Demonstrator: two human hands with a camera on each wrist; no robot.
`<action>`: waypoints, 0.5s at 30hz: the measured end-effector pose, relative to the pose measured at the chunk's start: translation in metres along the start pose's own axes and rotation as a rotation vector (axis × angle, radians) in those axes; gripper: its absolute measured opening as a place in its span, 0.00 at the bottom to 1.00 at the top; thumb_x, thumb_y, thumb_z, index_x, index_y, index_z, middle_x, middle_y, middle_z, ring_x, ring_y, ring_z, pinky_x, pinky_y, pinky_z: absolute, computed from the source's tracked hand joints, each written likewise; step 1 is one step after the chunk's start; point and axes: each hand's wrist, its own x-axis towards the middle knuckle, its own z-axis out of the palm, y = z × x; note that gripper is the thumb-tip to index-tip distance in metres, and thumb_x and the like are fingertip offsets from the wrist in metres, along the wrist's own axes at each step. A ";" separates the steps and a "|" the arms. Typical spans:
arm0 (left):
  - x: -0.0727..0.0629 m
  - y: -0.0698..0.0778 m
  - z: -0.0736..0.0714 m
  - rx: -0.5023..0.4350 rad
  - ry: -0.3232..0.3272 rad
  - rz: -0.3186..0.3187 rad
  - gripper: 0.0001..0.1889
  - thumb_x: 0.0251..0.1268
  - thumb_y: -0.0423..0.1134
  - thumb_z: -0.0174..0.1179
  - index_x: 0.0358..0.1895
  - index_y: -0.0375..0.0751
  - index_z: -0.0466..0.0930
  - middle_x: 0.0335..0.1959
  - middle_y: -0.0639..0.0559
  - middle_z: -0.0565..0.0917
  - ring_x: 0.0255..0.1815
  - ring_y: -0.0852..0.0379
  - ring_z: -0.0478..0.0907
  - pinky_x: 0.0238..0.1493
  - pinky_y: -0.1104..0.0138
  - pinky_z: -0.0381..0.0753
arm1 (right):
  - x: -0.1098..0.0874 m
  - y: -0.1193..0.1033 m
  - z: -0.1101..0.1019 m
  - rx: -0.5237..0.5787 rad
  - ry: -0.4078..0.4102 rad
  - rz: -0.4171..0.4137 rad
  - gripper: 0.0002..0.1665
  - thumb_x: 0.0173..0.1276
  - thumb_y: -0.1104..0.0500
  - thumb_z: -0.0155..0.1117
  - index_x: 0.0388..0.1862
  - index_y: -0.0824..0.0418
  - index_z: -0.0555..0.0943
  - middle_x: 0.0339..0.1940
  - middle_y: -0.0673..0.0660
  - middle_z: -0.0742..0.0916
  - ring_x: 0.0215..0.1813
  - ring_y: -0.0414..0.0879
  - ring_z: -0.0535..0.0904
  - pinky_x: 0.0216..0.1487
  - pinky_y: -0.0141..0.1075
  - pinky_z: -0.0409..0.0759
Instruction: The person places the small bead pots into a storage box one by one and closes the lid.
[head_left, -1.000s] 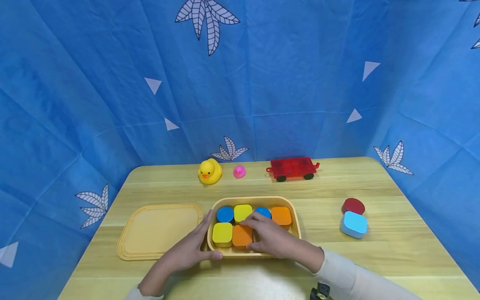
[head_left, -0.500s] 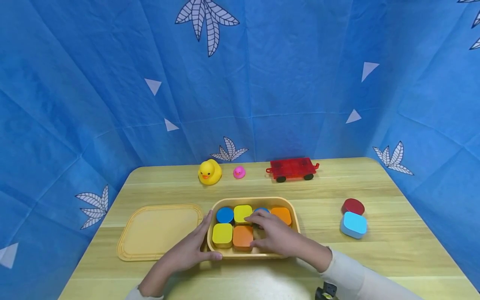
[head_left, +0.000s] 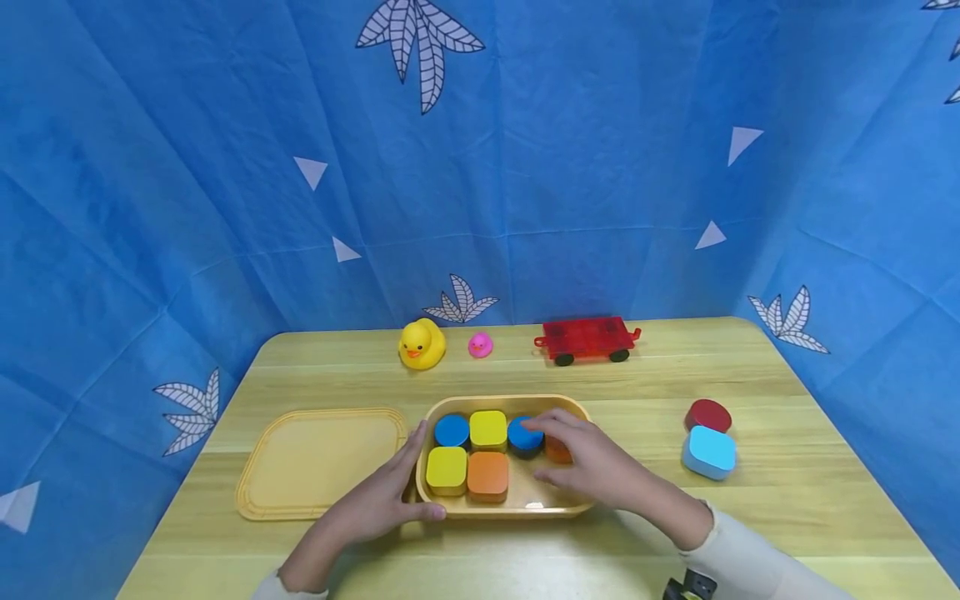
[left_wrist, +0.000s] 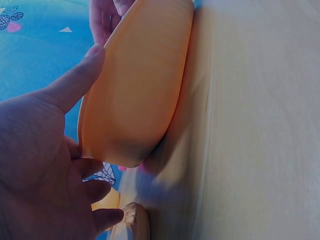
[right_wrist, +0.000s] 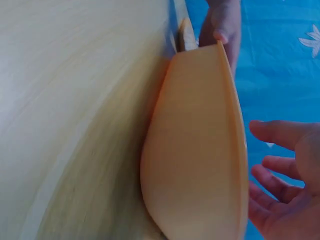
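A pale yellow plastic box [head_left: 555, 507] holds blocks in two rows. At the back stand a round blue block [head_left: 452, 431], a yellow square block [head_left: 488, 428], another round blue block [head_left: 523, 438] and an orange block [head_left: 555, 451] partly hidden by the right hand. In front sit a yellow block [head_left: 447, 468] and an orange block [head_left: 488, 476]. My left hand [head_left: 378, 500] holds the box's left end, thumb at the near rim [left_wrist: 102, 50], fingers along the side. My right hand [head_left: 592, 462] hovers over the box's right part, fingers apart, gripping nothing.
Left of the box lies a flat yellow lid [head_left: 322, 462]. A yellow duck [head_left: 422, 344], a small pink duck [head_left: 480, 344] and a red toy wagon [head_left: 588, 339] line the back. A dark red block [head_left: 708, 414] and a light blue block [head_left: 709, 452] stand at right.
My right hand has let go of the front orange block and moved right, away from it, uncovering the second blue block. The left hand stays put on the box.
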 end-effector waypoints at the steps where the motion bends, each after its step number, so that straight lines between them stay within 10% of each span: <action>1: 0.000 0.000 0.000 -0.002 -0.001 0.001 0.64 0.61 0.61 0.71 0.85 0.55 0.27 0.85 0.48 0.37 0.84 0.36 0.43 0.78 0.39 0.53 | -0.002 0.001 -0.003 -0.002 0.012 -0.001 0.36 0.65 0.60 0.77 0.71 0.60 0.77 0.63 0.54 0.82 0.64 0.55 0.79 0.64 0.52 0.81; 15: 0.001 -0.003 0.000 -0.014 -0.010 0.018 0.64 0.62 0.60 0.71 0.85 0.56 0.26 0.86 0.48 0.37 0.84 0.37 0.43 0.79 0.39 0.53 | -0.045 0.028 -0.043 -0.112 0.204 0.077 0.36 0.63 0.60 0.79 0.70 0.57 0.77 0.64 0.53 0.84 0.65 0.59 0.80 0.61 0.61 0.80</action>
